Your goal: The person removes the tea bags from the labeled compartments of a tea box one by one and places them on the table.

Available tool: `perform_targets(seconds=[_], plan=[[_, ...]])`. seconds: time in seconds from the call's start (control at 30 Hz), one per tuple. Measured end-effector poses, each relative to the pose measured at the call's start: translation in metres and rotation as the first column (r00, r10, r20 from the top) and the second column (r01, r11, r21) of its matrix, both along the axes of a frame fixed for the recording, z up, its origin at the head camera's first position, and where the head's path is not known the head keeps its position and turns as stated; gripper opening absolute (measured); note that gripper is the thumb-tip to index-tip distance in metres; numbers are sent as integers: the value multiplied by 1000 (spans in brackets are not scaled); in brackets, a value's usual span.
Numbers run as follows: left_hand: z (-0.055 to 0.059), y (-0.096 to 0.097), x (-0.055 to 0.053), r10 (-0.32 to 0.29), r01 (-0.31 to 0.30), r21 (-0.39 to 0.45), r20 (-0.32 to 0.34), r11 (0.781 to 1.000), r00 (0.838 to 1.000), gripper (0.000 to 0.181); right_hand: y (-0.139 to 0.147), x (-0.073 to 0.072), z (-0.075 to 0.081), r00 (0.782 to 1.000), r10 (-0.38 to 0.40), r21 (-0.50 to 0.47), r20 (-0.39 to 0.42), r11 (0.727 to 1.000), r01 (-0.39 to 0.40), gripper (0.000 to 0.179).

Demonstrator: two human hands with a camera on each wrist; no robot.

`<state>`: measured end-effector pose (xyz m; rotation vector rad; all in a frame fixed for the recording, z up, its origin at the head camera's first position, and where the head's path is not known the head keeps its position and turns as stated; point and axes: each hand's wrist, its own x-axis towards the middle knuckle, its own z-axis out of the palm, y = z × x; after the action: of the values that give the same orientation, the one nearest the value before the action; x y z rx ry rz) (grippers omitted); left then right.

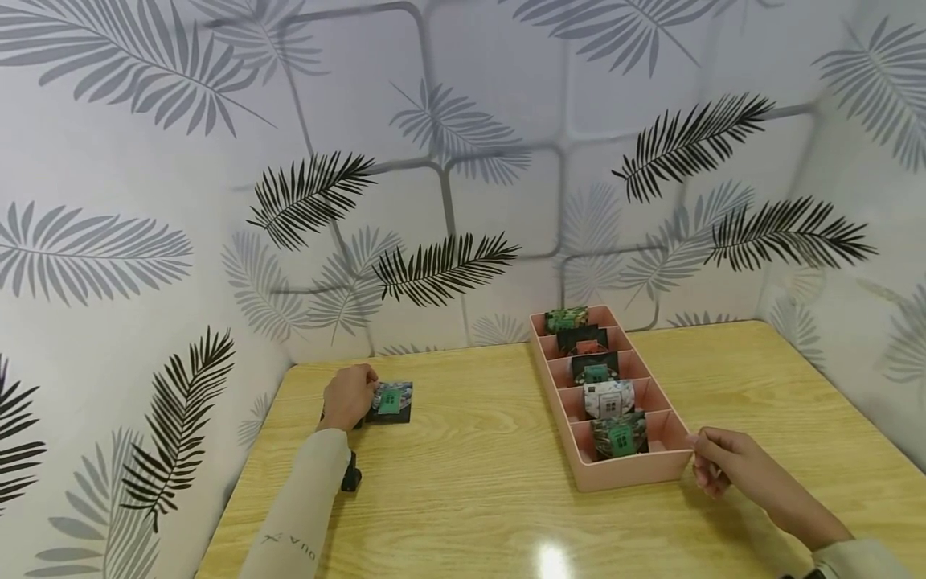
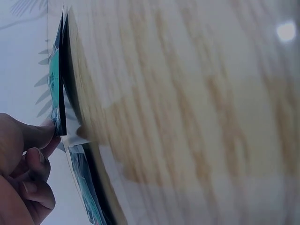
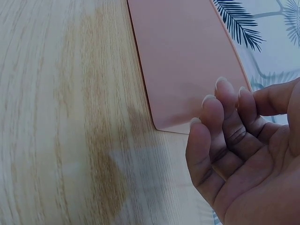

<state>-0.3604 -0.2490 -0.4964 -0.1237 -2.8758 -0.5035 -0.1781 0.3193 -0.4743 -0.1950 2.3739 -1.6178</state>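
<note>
Left hand (image 1: 350, 398) pinching sachet (image 1: 393, 401) by edge, just above counter (image 1: 463, 458); right hand (image 1: 739, 474) pinching corner of tray (image 1: 633, 472), which is standing between hands. Sachet probably feeling light, flimsy, slick: edge grip suiting. Tray likely proving light, stiff: rim offering hold.

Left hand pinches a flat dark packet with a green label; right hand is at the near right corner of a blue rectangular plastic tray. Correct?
No: the rectangular plastic tray is pink, not blue, as the head view shows. The rest stands: left hand pinching the dark packet, right hand at that corner.
</note>
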Motion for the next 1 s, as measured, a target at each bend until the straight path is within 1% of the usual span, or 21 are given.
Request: perform_targets(seconds=[0.17,0.33,0.53,0.67,0.77,0.9,1.0], plan=[[2,-3,0,6,-6,-9,-2,1000,1000,10,-2,0,1,1000,13,-3,-14,1000,-13,48],[5,-2,0,-2,2,-11,-6,1000,1000,6,-2,-1,1,1000,3,-8,-3,1000,-3,48],[9,3,5,-5,5,-5,-21,1000,1000,5,-1,0,2,1000,6,-8,13,1000,-6,48],[12,10,11,-31,31,-3,-39,1000,999,5,0,0,2,1000,14,-10,7,1000,-14,48],[16,17,15,-70,69,-8,-54,998,996,5,-1,0,2,1000,22,-11,-7,1000,-22,48],[20,28,18,-118,117,-11,-96,993,988,7,-2,0,1,1000,15,-20,-4,1000,-15,47],[21,34,18,-127,128,-7,-126,992,984,10,-4,0,1,1000,2,-20,5,1000,-2,48]])
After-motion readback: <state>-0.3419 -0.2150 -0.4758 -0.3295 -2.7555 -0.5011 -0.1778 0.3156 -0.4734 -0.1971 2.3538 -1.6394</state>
